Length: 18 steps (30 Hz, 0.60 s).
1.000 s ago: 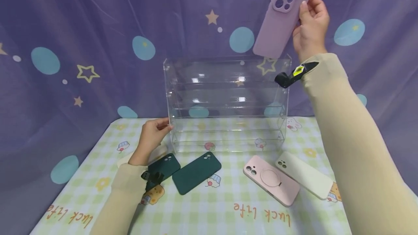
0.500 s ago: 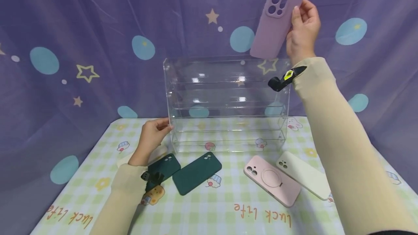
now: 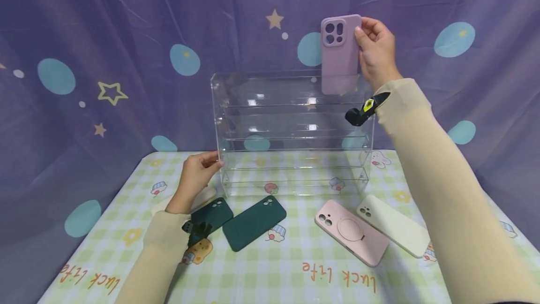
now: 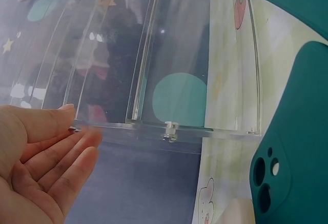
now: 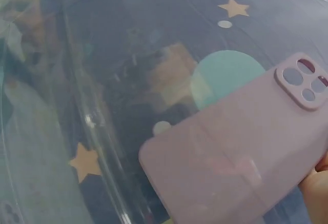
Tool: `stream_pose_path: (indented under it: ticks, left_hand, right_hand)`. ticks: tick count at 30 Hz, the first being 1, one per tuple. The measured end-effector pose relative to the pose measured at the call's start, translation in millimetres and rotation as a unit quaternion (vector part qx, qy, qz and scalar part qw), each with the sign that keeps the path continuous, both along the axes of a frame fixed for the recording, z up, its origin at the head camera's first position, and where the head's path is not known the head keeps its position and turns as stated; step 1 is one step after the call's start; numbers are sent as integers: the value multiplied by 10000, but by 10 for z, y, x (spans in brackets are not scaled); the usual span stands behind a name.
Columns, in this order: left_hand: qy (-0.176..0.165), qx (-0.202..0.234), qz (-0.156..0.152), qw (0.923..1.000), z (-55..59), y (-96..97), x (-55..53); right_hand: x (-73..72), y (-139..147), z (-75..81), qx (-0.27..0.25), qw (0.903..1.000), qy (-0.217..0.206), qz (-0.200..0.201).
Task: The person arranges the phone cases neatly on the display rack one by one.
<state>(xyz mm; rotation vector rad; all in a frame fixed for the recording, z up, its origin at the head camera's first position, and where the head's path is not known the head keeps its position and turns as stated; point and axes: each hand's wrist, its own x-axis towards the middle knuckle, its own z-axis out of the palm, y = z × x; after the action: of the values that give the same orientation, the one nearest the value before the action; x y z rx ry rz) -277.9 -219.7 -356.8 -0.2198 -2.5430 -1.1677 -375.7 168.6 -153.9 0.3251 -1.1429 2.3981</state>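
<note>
A clear acrylic display rack (image 3: pixel 291 123) with several tiers stands upright on the table. My left hand (image 3: pixel 196 177) pinches the edge of its left side panel, thumb on one face and fingers on the other in the left wrist view. My right hand (image 3: pixel 378 50) grips a light purple phone case (image 3: pixel 341 60) by its upper right edge, above the rack's right half. The case is upright, camera cutouts at the top left. Its lower end shows paler through the rack's clear top panel. In the right wrist view the purple case (image 5: pixel 225 157) slants, with reflections across it.
Two dark green phone cases, one being the nearer green case (image 3: pixel 255 224), lie front left of the rack. A pink case with a ring (image 3: pixel 352 233) and a white case (image 3: pixel 394 226) lie front right. A pale case is partly hidden behind my left wrist. A purple curtain (image 3: pixel 126 22) hangs behind.
My right hand has moved left and down with the purple phone case, which has turned from slanted to upright, its lower end now below the rack's top edge. My left hand stays put.
</note>
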Motion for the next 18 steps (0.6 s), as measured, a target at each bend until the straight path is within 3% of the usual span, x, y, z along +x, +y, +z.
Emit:
stream_pose_path:
  ticks: [7,18]
  left_hand:
    - [47,51,-110,9999,-6,19,11]
    - [-6,152,-162,9998,-29,18,-7]
  right_hand:
    - [8,58,-79,280,9979,-573,120]
    - [8,197,-98,827,9869,-1347,316]
